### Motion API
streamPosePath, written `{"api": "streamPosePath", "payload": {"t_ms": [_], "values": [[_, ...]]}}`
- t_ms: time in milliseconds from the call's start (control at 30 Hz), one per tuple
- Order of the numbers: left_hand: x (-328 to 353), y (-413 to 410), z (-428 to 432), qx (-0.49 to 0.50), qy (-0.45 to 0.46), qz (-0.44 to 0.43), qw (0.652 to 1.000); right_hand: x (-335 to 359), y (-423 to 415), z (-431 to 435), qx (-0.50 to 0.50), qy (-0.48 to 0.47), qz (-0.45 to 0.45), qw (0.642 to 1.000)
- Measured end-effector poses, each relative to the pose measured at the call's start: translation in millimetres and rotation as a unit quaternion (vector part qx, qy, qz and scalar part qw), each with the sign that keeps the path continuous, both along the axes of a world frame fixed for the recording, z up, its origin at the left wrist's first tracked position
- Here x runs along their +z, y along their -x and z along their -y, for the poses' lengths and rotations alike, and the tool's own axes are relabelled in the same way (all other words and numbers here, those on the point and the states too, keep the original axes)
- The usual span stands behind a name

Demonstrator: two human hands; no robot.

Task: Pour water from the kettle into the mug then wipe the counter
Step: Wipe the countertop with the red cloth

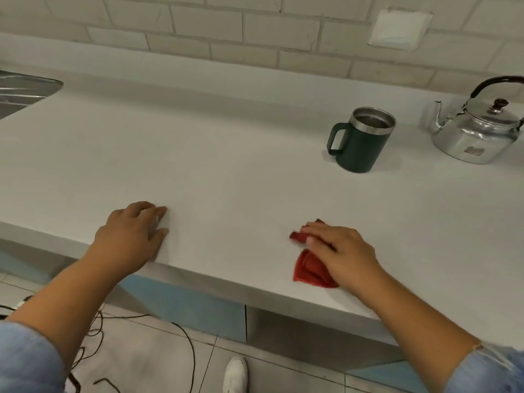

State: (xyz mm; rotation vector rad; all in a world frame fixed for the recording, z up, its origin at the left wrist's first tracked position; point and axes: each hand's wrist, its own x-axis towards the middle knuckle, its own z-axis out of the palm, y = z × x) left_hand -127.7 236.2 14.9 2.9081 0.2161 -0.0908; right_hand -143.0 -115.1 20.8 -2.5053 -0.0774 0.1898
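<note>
A dark green mug with a steel rim stands upright on the white counter, handle to the left, with liquid visible inside. To its right sits a shiny metal kettle with a black handle, spout pointing left. Near the counter's front edge my right hand lies on a crumpled red cloth, fingers pressing it down and partly covering it. My left hand rests flat on the bare counter further left, fingers relaxed and holding nothing.
A steel sink cuts into the counter at the far left. A tiled wall with a white cover plate runs behind. Below are blue cabinet fronts, dark cables on the floor and a white shoe.
</note>
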Motion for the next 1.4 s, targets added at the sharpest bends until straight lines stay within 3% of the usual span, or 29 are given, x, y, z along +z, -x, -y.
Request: {"api": "streamPosePath", "payload": {"t_ms": [33,100,433,500,567,633,700,767,867,967,1167,1300,1400], "values": [[-1,1,0,-0.003,-0.003,0.0,1.0,-10,10,-1,0.044,0.095,0.036,0.994],[-4,1,-1,-0.015,-0.014,-0.003,1.0,-20,23,-14,0.089,0.148,0.065,0.983],[-5,1,-6,-0.053,-0.036,0.019,0.998,-26,-5,-117,0.14,0.139,0.084,0.977],[-4,1,-11,-0.072,-0.042,0.019,0.996,-20,-18,-134,0.142,0.077,0.073,0.984],[-3,0,-18,-0.093,-0.034,0.016,0.995,-3,-30,-141,0.068,-0.078,0.023,0.994],[-4,0,-27,-0.115,-0.015,0.015,0.993,16,-42,-140,-0.016,-0.227,-0.022,0.974],[-6,0,-38,-0.128,0.018,0.016,0.992,34,-55,-137,-0.039,-0.3,-0.031,0.953],[-5,-1,-47,-0.124,0.069,0.026,0.989,52,-65,-139,-0.034,-0.348,-0.033,0.936],[-1,-7,-57,-0.101,0.144,0.05,0.983,71,-70,-153,0.0,-0.344,-0.007,0.939],[4,-12,-67,-0.095,0.167,0.056,0.98,76,-66,-173,0.04,-0.366,-0.004,0.93],[4,-14,-81,-0.079,0.19,0.098,0.974,40,-48,-197,0.049,-0.185,0.031,0.981],[5,-11,-81,-0.071,0.203,0.117,0.97,8,-44,-211,0.143,0.054,0.022,0.988],[12,-13,-46,-0.143,0.229,0.15,0.951,2,-49,-207,0.049,0.006,0.09,0.995]]}}
